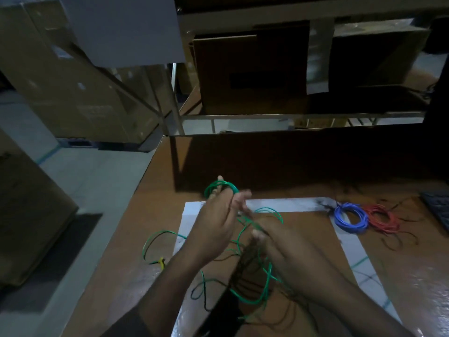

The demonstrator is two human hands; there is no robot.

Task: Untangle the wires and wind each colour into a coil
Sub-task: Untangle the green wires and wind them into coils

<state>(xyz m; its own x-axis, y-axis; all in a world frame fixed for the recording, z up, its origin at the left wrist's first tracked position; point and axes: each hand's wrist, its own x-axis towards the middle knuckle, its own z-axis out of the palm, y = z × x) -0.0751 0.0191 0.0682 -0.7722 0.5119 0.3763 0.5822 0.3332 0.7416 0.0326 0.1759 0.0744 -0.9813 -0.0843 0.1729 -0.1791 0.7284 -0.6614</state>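
My left hand (pixel 218 220) is raised over the table with a small green coil (pixel 220 188) wound round its fingers. My right hand (pixel 286 251) sits just right of it and pinches a green strand that runs to the coil. Loose green wire (pixel 252 295) loops across the table below both hands, mixed with dark wire (pixel 243 268). A finished blue coil (pixel 349 217) lies at the right, touching a red coil (pixel 381 218).
The brown table (pixel 136 239) carries a white taped frame (pixel 192 210). A yellow-tipped wire end (pixel 160 261) lies at the left. A dark keyboard (pixel 437 207) is at the right edge. Cardboard boxes (pixel 250 71) on shelving stand behind; the floor drops away left.
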